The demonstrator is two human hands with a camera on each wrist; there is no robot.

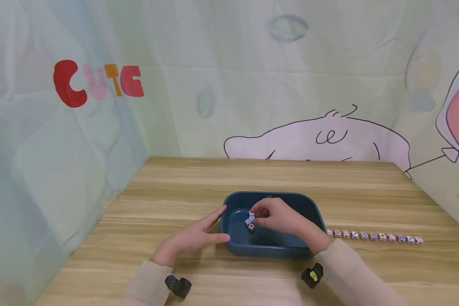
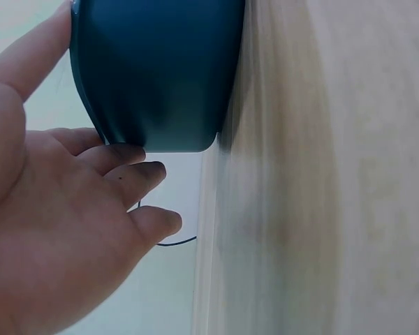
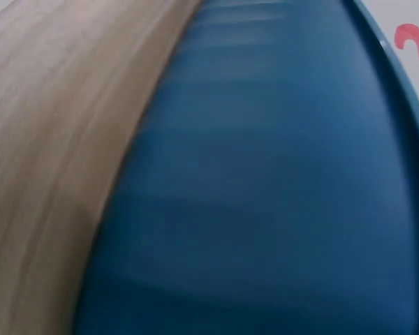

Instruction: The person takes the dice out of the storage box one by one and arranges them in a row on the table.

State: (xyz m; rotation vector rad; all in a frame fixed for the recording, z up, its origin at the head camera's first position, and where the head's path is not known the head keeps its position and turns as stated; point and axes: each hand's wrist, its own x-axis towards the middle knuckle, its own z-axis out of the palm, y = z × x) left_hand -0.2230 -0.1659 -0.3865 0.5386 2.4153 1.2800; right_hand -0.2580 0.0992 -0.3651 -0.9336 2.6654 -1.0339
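Observation:
A dark blue rectangular tub (image 1: pixel 273 252) stands on the table, with a few white dice (image 1: pixel 248 222) in its left part. My right hand (image 1: pixel 277 215) reaches down into it over the near rim, thumb and index finger pinching a die (image 1: pixel 251 213) beside the others. With fingers spread and fairly straight, my left hand (image 1: pixel 193 235) rests against the tub's left end, thumb near the front corner. In the left wrist view, the left fingers (image 2: pixel 129 178) touch the tub's end wall (image 2: pixel 160 84). Only the tub's outer side (image 3: pixel 265 174) fills the right wrist view; the right hand is hidden there.
A straight row of several dice (image 1: pixel 382 237) runs rightward along the wooden table (image 1: pixel 183 182) from the tub's right end. Printed cloth (image 1: pixel 214 106) hangs behind the table and at both sides. Each wrist wears a small black camera (image 1: pixel 178 286).

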